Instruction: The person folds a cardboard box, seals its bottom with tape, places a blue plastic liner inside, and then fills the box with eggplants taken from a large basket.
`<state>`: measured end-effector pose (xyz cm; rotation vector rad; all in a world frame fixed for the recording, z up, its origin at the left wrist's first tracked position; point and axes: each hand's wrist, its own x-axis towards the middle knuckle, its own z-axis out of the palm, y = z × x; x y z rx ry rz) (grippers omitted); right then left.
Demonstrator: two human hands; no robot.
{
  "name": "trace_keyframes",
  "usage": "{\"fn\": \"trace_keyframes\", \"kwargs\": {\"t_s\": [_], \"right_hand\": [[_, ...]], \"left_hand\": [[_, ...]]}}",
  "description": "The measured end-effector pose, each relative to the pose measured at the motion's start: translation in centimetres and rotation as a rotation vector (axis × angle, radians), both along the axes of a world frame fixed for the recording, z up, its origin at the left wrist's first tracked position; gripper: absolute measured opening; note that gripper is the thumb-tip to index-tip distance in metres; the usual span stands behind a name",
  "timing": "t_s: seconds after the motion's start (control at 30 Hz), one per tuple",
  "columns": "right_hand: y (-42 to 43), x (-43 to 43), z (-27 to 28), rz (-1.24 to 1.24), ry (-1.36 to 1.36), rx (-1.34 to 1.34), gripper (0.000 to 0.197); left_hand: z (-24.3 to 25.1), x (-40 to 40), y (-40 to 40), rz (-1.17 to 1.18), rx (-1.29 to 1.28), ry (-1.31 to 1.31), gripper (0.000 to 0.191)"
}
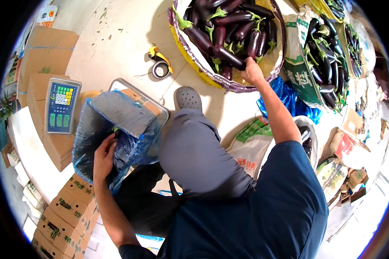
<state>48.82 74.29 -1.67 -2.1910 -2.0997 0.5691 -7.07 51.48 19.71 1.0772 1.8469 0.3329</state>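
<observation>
My right hand reaches into a large round lined basket and grips the end of a dark purple eggplant. Many more eggplants with green stems lie heaped around it. On the left, my left hand is inside a cardboard box lined with blue plastic film. Its fingertips are at a green eggplant cap; the fruit below is mostly hidden, so a grip cannot be made out. The box stands on the metal platform of a scale.
The scale's keypad display stands left of the box, before flattened cartons. A yellow tape dispenser lies on the floor. Sacks of eggplants and blue plastic film are at right. Printed cartons are stacked lower left.
</observation>
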Motion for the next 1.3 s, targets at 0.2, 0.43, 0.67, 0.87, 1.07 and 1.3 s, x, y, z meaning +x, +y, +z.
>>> {"fn": "trace_keyframes", "kwargs": {"t_s": [0.2,0.43,0.67,0.87,1.07,1.3], "right_hand": [[2.6,-0.1,-0.4,0.222,0.147,-0.315,0.055],[2.6,3.4,1.8,-0.420,0.781,0.029,0.046],[4.1,1.3,8.2,-0.549,0.676,0.387,0.040],[5.0,-1.9,14.9,-0.549,0.943,-0.017,0.034],[4.6,-4.7,4.0,-0.647,1.254,-0.632,0.033],[6.7,-6.6,0.8,-0.456,0.817,-0.700,0.062]], "left_hand": [[-0.4,-0.3,-0.4,-0.009,-0.005,-0.005,0.035],[1.5,0.0,0.0,0.020,0.002,0.033,0.039],[0.9,-0.3,-0.4,0.003,0.035,0.025,0.040],[1.3,-0.1,-0.4,0.032,-0.015,0.017,0.042],[1.5,0.6,-0.1,0.037,0.054,0.012,0.039],[1.1,0.5,-0.4,0.042,0.081,-0.017,0.037]]}}
